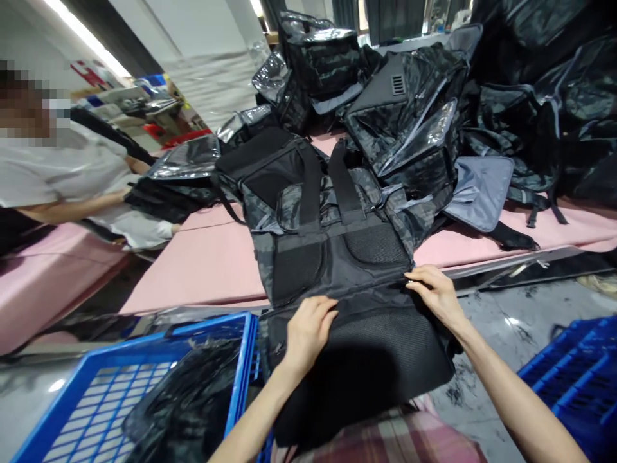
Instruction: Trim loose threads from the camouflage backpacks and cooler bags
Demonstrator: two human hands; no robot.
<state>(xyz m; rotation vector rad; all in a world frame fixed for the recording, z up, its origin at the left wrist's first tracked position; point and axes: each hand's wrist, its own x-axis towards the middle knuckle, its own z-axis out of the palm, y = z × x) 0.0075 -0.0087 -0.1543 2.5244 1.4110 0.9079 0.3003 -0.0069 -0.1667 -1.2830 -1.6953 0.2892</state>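
Note:
A black and camouflage backpack (337,257) lies back side up across the edge of the pink table (207,263), its mesh back panel hanging over toward me. My left hand (308,331) rests on the mesh panel, fingers curled and pressed together on the fabric. My right hand (434,292) lies on the bag's right edge at a seam, fingers pinching the fabric. Two black shoulder straps (328,186) run up the bag's middle.
A heap of more black backpacks (409,103), some in clear plastic, fills the table behind. A blue plastic crate (144,386) with a bagged item stands at lower left, another blue crate (578,379) at lower right. A person in a white shirt (58,167) works at left.

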